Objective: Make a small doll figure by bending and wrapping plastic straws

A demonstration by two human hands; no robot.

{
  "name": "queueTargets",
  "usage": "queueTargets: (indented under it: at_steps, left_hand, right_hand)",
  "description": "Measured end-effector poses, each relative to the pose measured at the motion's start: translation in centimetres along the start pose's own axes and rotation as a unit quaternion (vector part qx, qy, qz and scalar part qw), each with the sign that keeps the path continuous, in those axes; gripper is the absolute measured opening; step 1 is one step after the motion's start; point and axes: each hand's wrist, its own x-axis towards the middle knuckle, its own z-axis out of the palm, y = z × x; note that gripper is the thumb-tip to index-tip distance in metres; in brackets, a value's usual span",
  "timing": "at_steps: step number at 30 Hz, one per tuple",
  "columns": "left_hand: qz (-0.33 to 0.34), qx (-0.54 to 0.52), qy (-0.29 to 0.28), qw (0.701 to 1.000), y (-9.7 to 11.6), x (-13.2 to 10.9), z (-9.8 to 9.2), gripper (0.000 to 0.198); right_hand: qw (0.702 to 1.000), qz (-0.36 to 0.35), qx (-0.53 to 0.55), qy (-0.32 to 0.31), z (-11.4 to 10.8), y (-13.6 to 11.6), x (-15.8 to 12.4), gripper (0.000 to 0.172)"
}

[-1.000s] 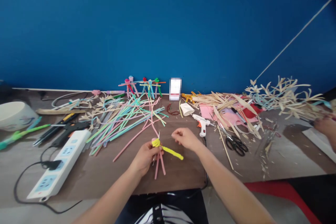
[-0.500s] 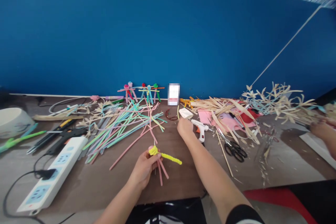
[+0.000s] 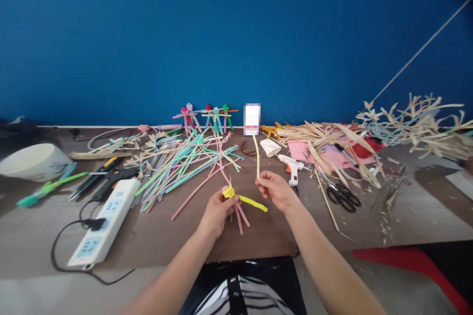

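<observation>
My left hand (image 3: 218,211) is closed around a pipe cleaner figure (image 3: 229,194) with a bright yellow wrapped body, one yellow arm sticking out to the right and pink legs pointing down. Between the fingertips of my right hand (image 3: 277,189) is the lower end of a pale yellow pipe cleaner (image 3: 256,155), which stands up and bends slightly toward the back. Left of centre lies a loose heap of pastel pipe cleaners (image 3: 188,167). Several small finished figures (image 3: 209,118) in pink, blue and green lean by the blue wall.
A white power strip (image 3: 107,226) with a plugged-in cord lies at left, near a black glue gun (image 3: 114,184) and a white bowl (image 3: 35,160). To the right are a white glue gun (image 3: 293,167), black-handled scissors (image 3: 343,197) and dried strips (image 3: 318,138). A phone (image 3: 252,119) leans on the wall.
My right hand has come back from the far side of the table, drawing the pale yellow pipe cleaner toward me. My left hand still holds the figure. The view has shifted.
</observation>
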Motion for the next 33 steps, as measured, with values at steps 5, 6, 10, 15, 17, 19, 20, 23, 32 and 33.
queueTargets:
  at_steps: [5, 6, 10, 15, 17, 19, 20, 23, 32, 33]
  left_hand:
    - [-0.016, 0.004, -0.011, 1.0, -0.2, -0.1, -0.2, 0.029]
    - [-0.016, 0.005, -0.011, 1.0, -0.2, -0.1, -0.3, 0.029]
    - [0.01, 0.018, -0.001, 1.0, -0.4, -0.2, -0.6, 0.027]
    - [0.07, 0.071, -0.013, 0.995, -0.6, -0.6, -0.7, 0.023]
    - [0.073, 0.085, -0.014, 0.994, -0.6, -0.8, -0.6, 0.023]
    - [0.068, 0.091, -0.008, 0.993, -0.7, -0.8, -0.3, 0.025]
    - [0.063, 0.093, -0.006, 0.994, -0.8, -0.8, -0.2, 0.026]
    - [0.049, 0.096, -0.006, 0.994, -1.1, -0.7, 0.2, 0.027]
    - [0.082, 0.084, -0.014, 0.993, -0.7, -0.7, 0.8, 0.024]
    - [0.089, 0.087, -0.019, 0.992, -0.5, -0.8, 0.8, 0.023]
  right_hand:
    - [0.999, -0.026, -0.017, 0.017, 0.4, 1.3, -0.1, 0.015]
    - [0.998, -0.035, -0.051, 0.029, 0.4, 1.7, 0.1, 0.013]
    - [0.989, -0.056, -0.122, 0.061, -0.5, 3.2, -0.4, 0.013]
    - [0.898, -0.078, -0.345, 0.261, -4.7, 3.8, -2.2, 0.027]
    - [0.862, -0.07, -0.385, 0.32, -6.8, 3.9, -2.4, 0.03]
    - [0.848, -0.052, -0.398, 0.347, -8.3, 4.1, -2.3, 0.033]
    - [0.847, -0.034, -0.4, 0.35, -8.9, 4.1, -2.1, 0.034]
    - [0.849, 0.036, -0.4, 0.343, -9.5, 4.0, -1.2, 0.035]
    - [0.884, 0.074, -0.337, 0.315, -10.4, 2.7, 1.5, 0.012]
    - [0.896, 0.076, -0.314, 0.305, -10.6, 2.6, 1.3, 0.012]
